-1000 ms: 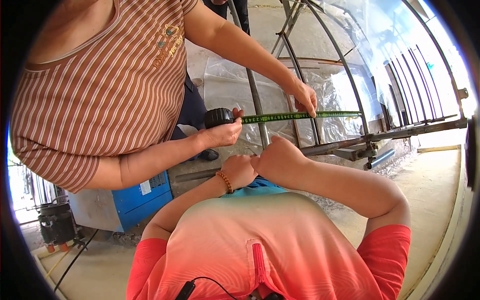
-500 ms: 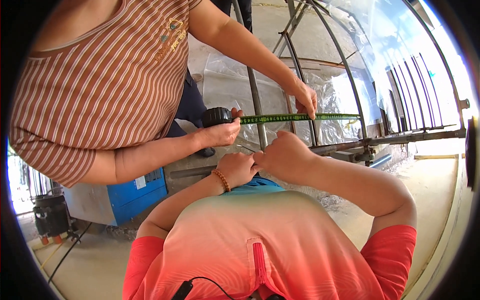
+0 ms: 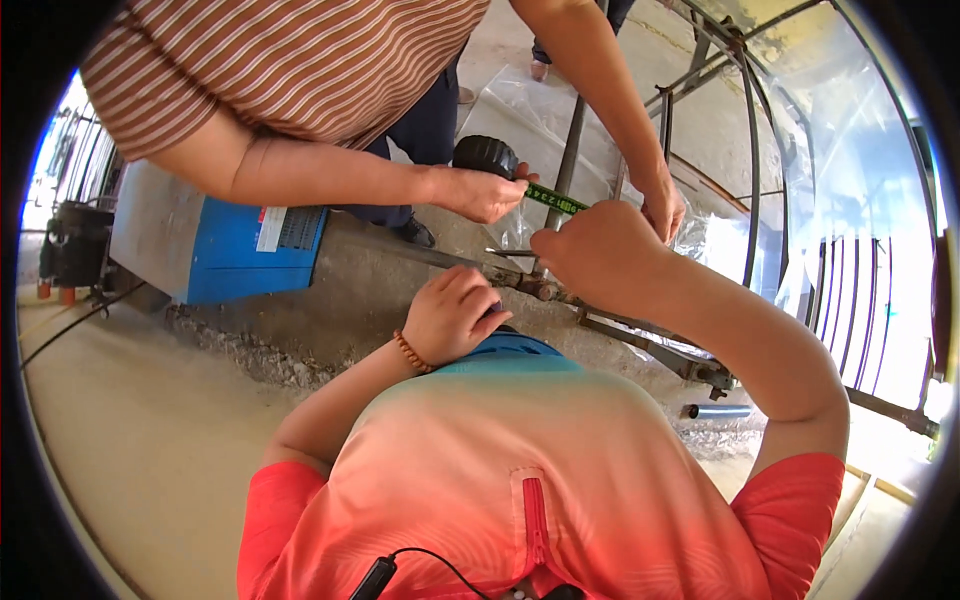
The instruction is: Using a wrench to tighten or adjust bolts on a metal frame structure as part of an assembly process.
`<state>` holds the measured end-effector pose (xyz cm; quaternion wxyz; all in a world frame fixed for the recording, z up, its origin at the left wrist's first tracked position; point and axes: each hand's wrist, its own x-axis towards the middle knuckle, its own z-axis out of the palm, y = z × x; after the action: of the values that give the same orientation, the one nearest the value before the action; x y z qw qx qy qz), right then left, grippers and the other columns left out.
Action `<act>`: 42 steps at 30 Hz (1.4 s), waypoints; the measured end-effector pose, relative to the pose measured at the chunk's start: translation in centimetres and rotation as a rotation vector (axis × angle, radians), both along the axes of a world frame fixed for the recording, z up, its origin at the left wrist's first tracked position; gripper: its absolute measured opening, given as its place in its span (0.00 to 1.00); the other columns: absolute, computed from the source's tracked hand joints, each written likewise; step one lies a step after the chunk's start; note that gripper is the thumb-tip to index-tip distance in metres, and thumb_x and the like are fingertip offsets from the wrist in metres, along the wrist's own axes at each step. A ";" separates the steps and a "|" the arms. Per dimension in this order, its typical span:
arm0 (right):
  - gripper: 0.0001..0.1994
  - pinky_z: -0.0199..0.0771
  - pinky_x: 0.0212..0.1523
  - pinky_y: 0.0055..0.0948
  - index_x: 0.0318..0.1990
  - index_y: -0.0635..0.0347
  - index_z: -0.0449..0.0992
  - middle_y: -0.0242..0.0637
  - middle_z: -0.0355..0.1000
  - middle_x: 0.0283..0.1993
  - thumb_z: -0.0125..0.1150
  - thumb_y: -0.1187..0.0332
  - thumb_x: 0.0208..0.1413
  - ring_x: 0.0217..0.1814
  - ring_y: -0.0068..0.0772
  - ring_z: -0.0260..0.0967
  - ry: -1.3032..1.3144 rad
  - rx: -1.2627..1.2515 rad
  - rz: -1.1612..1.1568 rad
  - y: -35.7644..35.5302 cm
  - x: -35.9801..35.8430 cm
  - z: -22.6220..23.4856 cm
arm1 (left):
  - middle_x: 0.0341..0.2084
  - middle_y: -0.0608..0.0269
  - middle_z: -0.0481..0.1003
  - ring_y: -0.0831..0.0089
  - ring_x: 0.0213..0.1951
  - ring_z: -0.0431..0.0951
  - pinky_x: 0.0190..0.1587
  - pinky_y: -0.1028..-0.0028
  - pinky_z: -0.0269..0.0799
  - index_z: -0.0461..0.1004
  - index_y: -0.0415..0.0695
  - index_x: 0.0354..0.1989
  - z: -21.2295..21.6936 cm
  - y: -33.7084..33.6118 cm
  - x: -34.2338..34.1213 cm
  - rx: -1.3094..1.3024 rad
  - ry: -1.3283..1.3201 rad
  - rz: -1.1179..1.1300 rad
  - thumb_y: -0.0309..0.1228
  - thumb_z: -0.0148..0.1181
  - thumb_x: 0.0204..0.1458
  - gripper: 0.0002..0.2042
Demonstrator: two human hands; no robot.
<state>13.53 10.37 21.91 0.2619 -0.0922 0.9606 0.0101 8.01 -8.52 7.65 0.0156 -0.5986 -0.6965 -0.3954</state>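
Concrete floor [image 3: 130, 440], metal frame [image 3: 752, 200] ahead. Co-worker's tape measure [image 3: 487, 156] already stretched along bar. Our right hand [image 3: 598, 255] fisted beside tape; left hand [image 3: 455, 318] curled loosely, empty. We judge marking still left.

**Around the rail**

The rail [image 3: 610, 325] runs from the middle toward the lower right. The left hand [image 3: 455, 315] sits just before the rail's left end; the right hand [image 3: 600, 255] hangs over the rail, right of the left hand. Behind the rail, a co-worker's hand [image 3: 480, 192] holds a tape case [image 3: 486, 155], and the tape [image 3: 556, 198] runs right to the co-worker's other hand [image 3: 662, 208]. A box [image 3: 215, 240] stands left of the rail. A frame [image 3: 755, 150] rises behind the rail, to the right. A tube [image 3: 718, 411] lies before the rail's right end.
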 end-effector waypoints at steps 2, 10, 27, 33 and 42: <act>0.05 0.71 0.26 0.36 0.30 0.55 0.72 0.38 0.72 0.23 0.56 0.67 0.44 0.29 0.40 0.73 -0.032 -0.015 -0.037 -0.5 -0.4 0.1 | 0.24 0.62 0.69 0.68 0.26 0.71 0.28 0.71 0.69 0.70 0.43 0.30 -2.0 -1.9 0.8 -0.253 -0.235 0.023 0.34 0.61 0.43 0.10; 0.10 0.66 0.25 0.43 0.40 0.59 0.65 0.43 0.68 0.21 0.46 0.69 0.50 0.27 0.46 0.70 -0.184 0.118 0.069 0.2 0.7 -1.9 | 0.35 0.63 0.73 0.78 0.40 0.71 0.44 0.78 0.67 0.69 0.41 0.41 -7.0 2.9 4.5 -0.125 -2.047 -0.280 0.44 0.51 0.54 0.18; 0.09 0.69 0.24 0.38 0.35 0.53 0.73 0.38 0.69 0.19 0.51 0.71 0.44 0.25 0.40 0.72 -0.180 0.328 0.509 -0.7 -3.0 -2.1 | 0.38 0.61 0.71 0.77 0.39 0.72 0.44 0.76 0.68 0.67 0.39 0.41 -6.2 4.5 8.2 0.205 -1.943 0.043 0.44 0.48 0.55 0.18; 0.05 0.69 0.24 0.37 0.29 0.54 0.73 0.39 0.68 0.18 0.51 0.70 0.43 0.25 0.41 0.71 0.027 0.178 0.424 0.9 -0.8 -3.1 | 0.35 0.64 0.71 0.76 0.38 0.72 0.46 0.75 0.68 0.66 0.40 0.40 -6.5 4.9 9.4 0.271 -1.916 0.179 0.46 0.47 0.55 0.19; 0.07 0.69 0.29 0.40 0.32 0.54 0.74 0.42 0.70 0.22 0.49 0.66 0.49 0.29 0.45 0.71 -0.096 0.139 0.442 1.2 -3.0 -2.7 | 0.35 0.64 0.72 0.76 0.39 0.73 0.42 0.75 0.68 0.68 0.43 0.40 -5.3 5.3 8.7 0.213 -1.928 0.225 0.45 0.48 0.55 0.17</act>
<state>10.53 11.54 19.25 0.3044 -0.2824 0.9005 0.1292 16.75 -3.27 2.38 -0.4692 0.0563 -0.4242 -0.7725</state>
